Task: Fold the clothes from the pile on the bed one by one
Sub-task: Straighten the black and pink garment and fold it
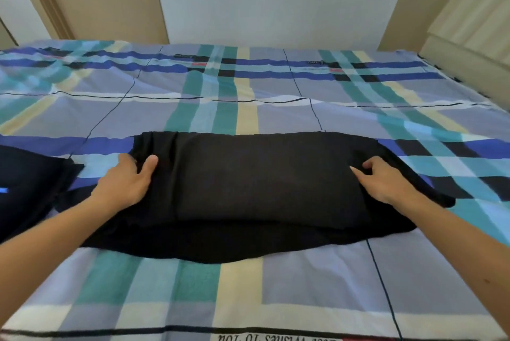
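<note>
A black garment (262,183) lies across the middle of the plaid bed (242,291), with its upper part folded down over itself into a wide band. My left hand (125,183) grips the left end of that fold, thumb on top and fingers round the edge. At the right end, my right hand (386,180) pinches the cloth with curled fingers and thumb. The lower layer of the garment spreads out toward me below the fold.
Another dark navy garment (27,183) lies at the left edge of the bed, partly cut off by the frame. A cream cabinet (469,25) stands at the far right corner. Beyond the bed are a pale wall and beige panels.
</note>
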`<state>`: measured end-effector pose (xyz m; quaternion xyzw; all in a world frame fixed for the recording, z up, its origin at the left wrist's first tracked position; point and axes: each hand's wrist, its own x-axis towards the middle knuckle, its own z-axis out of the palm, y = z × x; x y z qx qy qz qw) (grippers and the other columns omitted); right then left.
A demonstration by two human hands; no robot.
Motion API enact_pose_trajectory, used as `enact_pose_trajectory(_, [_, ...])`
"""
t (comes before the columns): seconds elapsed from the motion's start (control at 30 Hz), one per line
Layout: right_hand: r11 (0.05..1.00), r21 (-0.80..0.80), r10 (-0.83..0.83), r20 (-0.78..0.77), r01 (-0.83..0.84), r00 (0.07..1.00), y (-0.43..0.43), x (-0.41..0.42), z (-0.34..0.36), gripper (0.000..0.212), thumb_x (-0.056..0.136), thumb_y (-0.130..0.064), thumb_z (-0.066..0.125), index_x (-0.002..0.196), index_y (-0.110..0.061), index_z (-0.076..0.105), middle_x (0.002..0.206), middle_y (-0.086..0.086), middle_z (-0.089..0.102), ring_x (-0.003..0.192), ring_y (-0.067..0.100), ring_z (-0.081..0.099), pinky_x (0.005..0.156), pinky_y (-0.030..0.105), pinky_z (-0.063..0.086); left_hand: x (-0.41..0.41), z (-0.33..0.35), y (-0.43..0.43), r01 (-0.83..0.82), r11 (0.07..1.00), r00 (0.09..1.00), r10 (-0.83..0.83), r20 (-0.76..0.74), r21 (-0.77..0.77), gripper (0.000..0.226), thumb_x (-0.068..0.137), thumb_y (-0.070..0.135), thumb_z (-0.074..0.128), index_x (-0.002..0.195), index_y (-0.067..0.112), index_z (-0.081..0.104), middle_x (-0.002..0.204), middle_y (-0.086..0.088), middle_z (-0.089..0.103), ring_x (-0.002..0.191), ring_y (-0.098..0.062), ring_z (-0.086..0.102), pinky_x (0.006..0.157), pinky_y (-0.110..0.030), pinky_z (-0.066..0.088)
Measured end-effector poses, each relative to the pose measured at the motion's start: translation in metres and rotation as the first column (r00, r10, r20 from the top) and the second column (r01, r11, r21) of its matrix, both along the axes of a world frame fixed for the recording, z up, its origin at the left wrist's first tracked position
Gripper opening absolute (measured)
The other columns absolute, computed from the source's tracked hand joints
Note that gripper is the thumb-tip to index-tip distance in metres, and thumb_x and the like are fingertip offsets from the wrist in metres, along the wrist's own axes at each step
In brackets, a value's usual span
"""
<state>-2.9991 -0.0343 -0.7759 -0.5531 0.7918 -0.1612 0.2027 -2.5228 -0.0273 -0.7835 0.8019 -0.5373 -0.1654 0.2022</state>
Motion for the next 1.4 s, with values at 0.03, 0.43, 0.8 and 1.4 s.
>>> enact_pose_trajectory(0.03, [0.999,-0.031,0.019,0.020,-0.018,1.000,0.000,-0.001,-0.002,0.043,0.097,-0.046,0.059,0.123,-0.011,0.056,0.111,0.011,0.066,0.101,0.028,0.063,0.086,0.039,0.048,0.002,-0.001,0.001,-0.017,1.000,0.998,0.016,-0.060,-0.005,0.066,0.095,0.063,0.035,0.108,0.000,0.048,0.109,-0.024,0.060,0.103,-0.043,0.057,0.087,-0.047,0.043])
enact_pose_trajectory(0.43, [0.990,0.139,0.011,0.054,-0.018,0.999,0.006,-0.056,0.034,0.020,0.084,-0.018,0.079,0.074,-0.006,0.067,0.076,0.011,0.065,0.074,0.025,0.059,0.069,0.034,0.043,0.096,-0.003,-0.009,0.048,0.947,0.955,-0.136,0.264,0.316,0.034,0.096,0.026,0.061,0.070,0.006,0.069,0.069,-0.013,0.066,0.070,-0.032,0.064,0.075,-0.041,0.051])
enact_pose_trajectory(0.8, [0.978,0.117,-0.201,0.298,0.174,0.933,-0.001,-0.037,0.023,0.117,0.074,-0.065,0.072,0.160,-0.019,0.007,0.165,0.012,0.019,0.148,0.037,0.026,0.117,0.053,0.026,-0.027,0.024,0.001,0.412,0.872,0.871,-0.292,0.395,-0.264,0.071,0.087,0.061,0.037,0.139,0.014,0.049,0.143,-0.021,0.043,0.131,-0.045,0.040,0.105,-0.060,0.037])
enact_pose_trajectory(1.4, [0.981,-0.020,-0.141,0.616,0.194,0.775,0.020,-0.018,0.062,0.059,0.070,-0.005,0.082,0.124,-0.013,0.059,0.112,0.010,0.069,0.096,0.029,0.067,0.074,0.036,0.052,-0.150,-0.019,0.061,0.904,0.382,0.343,-0.916,0.208,0.191,0.062,0.100,0.065,0.018,0.156,0.045,-0.001,0.160,0.018,-0.027,0.144,-0.010,-0.035,0.116,-0.044,-0.026])
